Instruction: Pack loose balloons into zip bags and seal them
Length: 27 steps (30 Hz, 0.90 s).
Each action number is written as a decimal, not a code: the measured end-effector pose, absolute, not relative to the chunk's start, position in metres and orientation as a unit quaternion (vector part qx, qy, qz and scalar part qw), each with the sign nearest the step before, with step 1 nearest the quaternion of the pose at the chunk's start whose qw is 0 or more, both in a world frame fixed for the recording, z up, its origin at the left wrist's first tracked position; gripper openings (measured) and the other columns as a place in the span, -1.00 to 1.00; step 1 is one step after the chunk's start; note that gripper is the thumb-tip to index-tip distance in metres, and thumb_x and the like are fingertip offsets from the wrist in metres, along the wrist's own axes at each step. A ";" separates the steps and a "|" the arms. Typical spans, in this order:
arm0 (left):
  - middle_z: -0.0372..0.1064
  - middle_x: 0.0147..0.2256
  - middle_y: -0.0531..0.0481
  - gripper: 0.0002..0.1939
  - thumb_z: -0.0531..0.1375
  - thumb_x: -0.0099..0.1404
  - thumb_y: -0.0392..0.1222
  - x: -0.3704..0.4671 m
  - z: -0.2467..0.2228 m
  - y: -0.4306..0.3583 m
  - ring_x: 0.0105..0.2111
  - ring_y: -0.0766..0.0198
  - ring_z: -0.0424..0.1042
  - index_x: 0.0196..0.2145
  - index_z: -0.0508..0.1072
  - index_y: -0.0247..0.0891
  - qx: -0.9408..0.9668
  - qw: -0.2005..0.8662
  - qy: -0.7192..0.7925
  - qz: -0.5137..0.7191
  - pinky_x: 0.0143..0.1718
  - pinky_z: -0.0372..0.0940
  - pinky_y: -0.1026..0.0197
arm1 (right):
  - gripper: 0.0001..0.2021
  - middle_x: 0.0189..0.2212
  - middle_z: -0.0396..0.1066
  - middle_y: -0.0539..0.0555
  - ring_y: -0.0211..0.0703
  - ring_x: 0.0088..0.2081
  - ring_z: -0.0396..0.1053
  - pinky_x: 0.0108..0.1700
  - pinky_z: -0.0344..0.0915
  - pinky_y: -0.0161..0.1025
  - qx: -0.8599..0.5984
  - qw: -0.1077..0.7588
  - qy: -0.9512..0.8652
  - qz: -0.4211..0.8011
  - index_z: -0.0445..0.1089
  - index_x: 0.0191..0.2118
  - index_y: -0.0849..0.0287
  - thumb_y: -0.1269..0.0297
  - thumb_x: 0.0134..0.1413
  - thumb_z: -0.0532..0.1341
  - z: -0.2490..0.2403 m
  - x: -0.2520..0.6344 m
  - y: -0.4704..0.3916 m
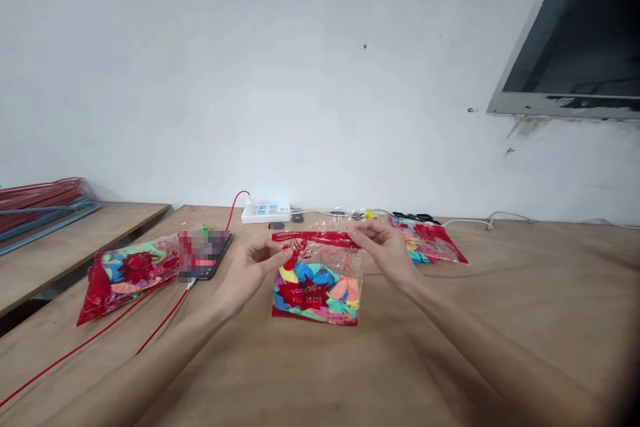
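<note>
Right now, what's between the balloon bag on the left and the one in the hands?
In the head view, a phone with a red cable plugged in, then the left hand.

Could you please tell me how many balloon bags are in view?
3: the middle bag, held by the left hand and right hand; the left bag, by the phone; and the right bag, partly hidden.

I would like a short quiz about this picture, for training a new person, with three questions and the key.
1. True or false: the left hand and right hand hold the middle bag near its upper edge.
2. Which colour is the thin cable arching from the power strip's plug?
3. The phone lies to the middle bag's: a) left, b) right.

Key: 1. True. 2. Red. 3. a.
</note>
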<state>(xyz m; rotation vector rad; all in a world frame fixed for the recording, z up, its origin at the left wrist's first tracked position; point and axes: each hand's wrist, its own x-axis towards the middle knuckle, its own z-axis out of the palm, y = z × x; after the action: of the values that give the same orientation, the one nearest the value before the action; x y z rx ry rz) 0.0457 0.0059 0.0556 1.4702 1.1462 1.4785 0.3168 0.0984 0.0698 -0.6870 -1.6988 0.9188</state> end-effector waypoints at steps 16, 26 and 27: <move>0.69 -0.19 -0.19 -0.54 0.52 0.13 0.16 0.024 0.061 0.030 -0.16 -0.04 0.65 -0.21 0.71 -0.29 0.523 0.409 0.458 0.591 -0.08 0.49 0.04 | -0.59 -0.16 0.68 0.13 0.11 -0.08 0.60 -0.05 0.55 -0.04 -0.312 0.424 -0.756 0.389 0.69 -0.16 0.10 -0.15 0.28 0.29 0.063 0.295 0.083; 0.68 -0.35 -0.09 -0.64 0.54 0.13 0.12 0.029 0.077 0.018 -0.34 0.16 0.62 -0.35 0.70 -0.24 0.544 0.349 0.434 0.628 -0.28 0.47 0.22 | -0.47 -0.45 0.55 0.07 -0.09 -0.37 0.45 -0.28 0.35 -0.20 -0.322 0.481 -0.760 0.297 0.62 -0.38 0.16 -0.21 0.33 0.22 0.066 0.311 0.093; 0.67 -0.37 -0.08 -0.64 0.54 0.13 0.12 0.030 0.078 0.018 -0.36 0.18 0.60 -0.37 0.69 -0.24 0.544 0.344 0.432 0.631 -0.30 0.46 0.24 | -0.48 -0.44 0.55 0.07 -0.08 -0.35 0.45 -0.26 0.36 -0.20 -0.321 0.484 -0.758 0.297 0.61 -0.39 0.16 -0.21 0.33 0.22 0.068 0.311 0.093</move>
<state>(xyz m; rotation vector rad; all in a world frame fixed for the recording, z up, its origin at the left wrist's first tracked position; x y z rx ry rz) 0.0295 0.0184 0.0783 1.4145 1.1229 1.6405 0.3114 0.0932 0.0677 -0.7820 -1.8462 0.7228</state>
